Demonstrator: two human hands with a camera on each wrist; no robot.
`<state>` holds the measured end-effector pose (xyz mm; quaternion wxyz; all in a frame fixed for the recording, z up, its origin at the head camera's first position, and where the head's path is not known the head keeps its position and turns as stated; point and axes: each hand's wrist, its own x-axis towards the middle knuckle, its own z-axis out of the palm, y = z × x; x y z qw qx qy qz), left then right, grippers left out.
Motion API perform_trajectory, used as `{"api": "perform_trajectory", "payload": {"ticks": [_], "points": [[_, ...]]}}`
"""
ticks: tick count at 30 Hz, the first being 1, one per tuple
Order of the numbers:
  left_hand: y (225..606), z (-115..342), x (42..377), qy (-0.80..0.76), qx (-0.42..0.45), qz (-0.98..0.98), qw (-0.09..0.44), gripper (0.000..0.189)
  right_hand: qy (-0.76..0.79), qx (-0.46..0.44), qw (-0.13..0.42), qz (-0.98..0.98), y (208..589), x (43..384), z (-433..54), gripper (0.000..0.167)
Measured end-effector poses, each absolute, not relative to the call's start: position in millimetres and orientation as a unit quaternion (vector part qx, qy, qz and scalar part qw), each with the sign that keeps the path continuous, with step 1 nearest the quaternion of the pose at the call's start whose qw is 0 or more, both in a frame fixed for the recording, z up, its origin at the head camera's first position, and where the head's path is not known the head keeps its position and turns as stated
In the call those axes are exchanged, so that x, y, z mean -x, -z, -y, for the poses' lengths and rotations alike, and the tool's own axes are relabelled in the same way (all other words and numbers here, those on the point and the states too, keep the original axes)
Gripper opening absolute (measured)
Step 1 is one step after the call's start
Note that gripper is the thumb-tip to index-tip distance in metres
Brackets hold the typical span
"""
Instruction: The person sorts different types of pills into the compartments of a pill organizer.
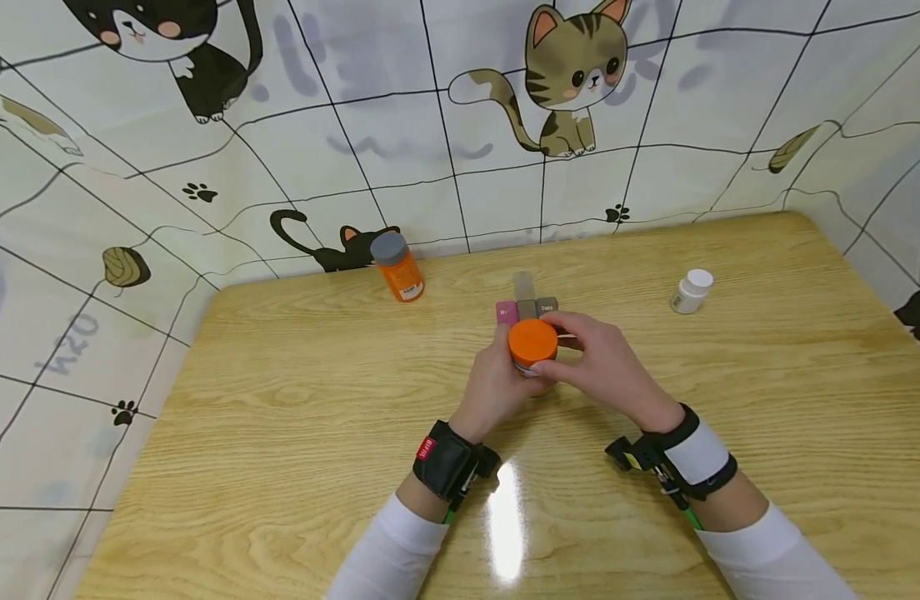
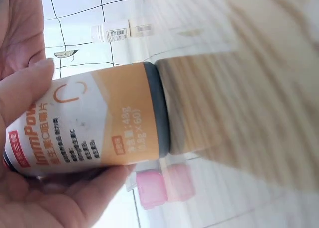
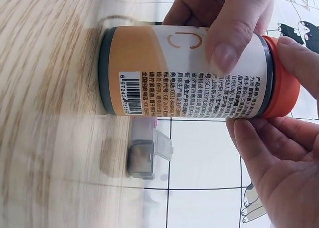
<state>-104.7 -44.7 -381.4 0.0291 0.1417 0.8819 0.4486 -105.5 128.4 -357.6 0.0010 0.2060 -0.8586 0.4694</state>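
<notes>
Leftmost stands an orange, grey-lidded plastic bottle (image 1: 400,273). Your left hand (image 1: 496,387) grips a white-and-orange cylindrical bottle (image 2: 102,115) upright on the counter (image 1: 295,450), in front of a pink-and-grey plastic pillbox (image 1: 527,309); your right hand (image 1: 610,362) pinches the bottle's orange cap (image 1: 533,339). Rightmost stands a small white plastic bottle (image 1: 691,292).

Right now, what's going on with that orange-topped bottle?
The person's left grip holds a bottle upright, and the right grip has thumb and fingers at its orange cap, which is on. Just behind is a small pink and grey box, one clear lid open. Farther off stand a grey-capped orange jar and a small white bottle.
</notes>
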Motion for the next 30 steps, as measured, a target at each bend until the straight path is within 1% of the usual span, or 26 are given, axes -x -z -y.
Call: {"api": "perform_trajectory", "payload": {"ticks": [3, 6, 9, 15, 18, 22, 24, 26, 28, 30], "points": [[383, 48, 105, -0.456, -0.143, -0.877, 0.051, 0.060, -0.476, -0.208, 0.000, 0.855, 359, 106, -129, 0.049], [386, 51, 107, -0.451, -0.145, -0.879, 0.060, 0.060, -0.484, -0.203, 0.006, 0.851, 362, 104, -127, 0.049], [386, 53, 109, -0.439, -0.155, -0.883, 0.057, 0.055, -0.501, -0.184, 0.029, 0.845, 370, 99, -120, 0.052], [384, 54, 111, -0.410, -0.168, -0.895, 0.045, 0.042, -0.532, -0.120, 0.096, 0.832, 383, 91, -98, 0.059], [384, 54, 113, -0.402, -0.169, -0.899, 0.044, 0.041, -0.530, -0.105, 0.119, 0.833, 385, 91, -93, 0.057], [386, 54, 117, -0.396, -0.175, -0.900, 0.048, 0.042, -0.523, -0.118, 0.135, 0.833, 385, 93, -95, 0.053], [387, 55, 118, -0.395, -0.178, -0.900, 0.054, 0.043, -0.520, -0.139, 0.126, 0.833, 385, 96, -100, 0.050], [386, 56, 120, -0.395, -0.182, -0.898, 0.062, 0.044, -0.527, -0.171, 0.092, 0.827, 385, 102, -108, 0.048], [385, 57, 121, -0.398, -0.187, -0.895, 0.069, 0.045, -0.542, -0.209, 0.030, 0.813, 386, 114, -120, 0.049], [383, 57, 122, -0.397, -0.195, -0.894, 0.071, 0.047, -0.564, -0.248, -0.057, 0.786, 386, 130, -131, 0.051]]}}
